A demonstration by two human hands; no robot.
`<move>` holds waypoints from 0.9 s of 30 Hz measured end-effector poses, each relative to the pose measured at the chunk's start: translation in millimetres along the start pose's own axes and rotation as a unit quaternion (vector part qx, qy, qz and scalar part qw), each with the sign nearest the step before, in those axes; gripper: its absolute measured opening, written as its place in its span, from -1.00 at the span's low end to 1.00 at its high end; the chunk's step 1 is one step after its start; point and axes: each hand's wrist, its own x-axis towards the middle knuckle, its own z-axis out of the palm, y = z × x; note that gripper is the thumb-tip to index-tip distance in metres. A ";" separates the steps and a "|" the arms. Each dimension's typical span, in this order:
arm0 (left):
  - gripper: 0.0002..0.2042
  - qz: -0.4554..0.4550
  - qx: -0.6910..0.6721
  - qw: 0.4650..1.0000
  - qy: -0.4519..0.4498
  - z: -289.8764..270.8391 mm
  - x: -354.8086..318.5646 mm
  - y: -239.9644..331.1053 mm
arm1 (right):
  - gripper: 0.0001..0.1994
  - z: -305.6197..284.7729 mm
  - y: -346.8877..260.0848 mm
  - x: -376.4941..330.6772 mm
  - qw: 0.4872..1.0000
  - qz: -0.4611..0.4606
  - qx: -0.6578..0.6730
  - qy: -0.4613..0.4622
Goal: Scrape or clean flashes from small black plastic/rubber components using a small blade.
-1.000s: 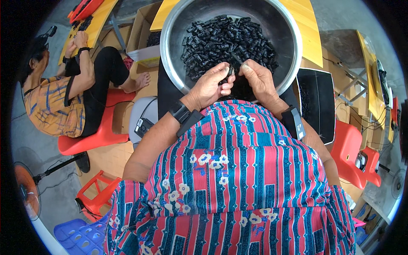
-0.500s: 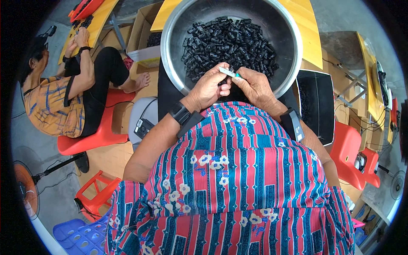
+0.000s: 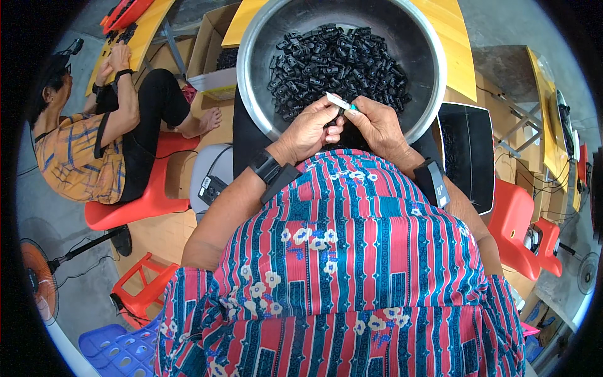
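A wide metal basin [image 3: 247, 75] stands before me, with a heap of small black plastic parts [image 3: 339, 63] in its middle. Over its near rim, my right hand [image 3: 380, 129] grips a small knife [image 3: 338, 100] with a pale flat blade and a bit of teal at the handle. Its blade points up and left, across the fingertips of my left hand [image 3: 309, 129]. That hand is closed in a pinch around a small black plastic part, mostly hidden by the fingers. The two hands are almost touching.
At my right stands a black-lined box [image 3: 468, 157] with dark parts inside. A cardboard box [image 3: 210, 63] is beyond the basin's left side. Further left, a co-worker [image 3: 88, 144] sits on a red stool at a yellow table [image 3: 147, 31]. Another red stool [image 3: 512, 226] is at right.
The knife has tilted, its blade tip now higher and angled up-left. My right hand has shifted slightly; the left is nearly where it was.
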 end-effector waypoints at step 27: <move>-0.92 0.021 -0.034 0.998 0.042 -1.5 3.5 3.1 | -0.64 0.1 -22.1 -2.7 0.991 -0.049 -0.123 0.037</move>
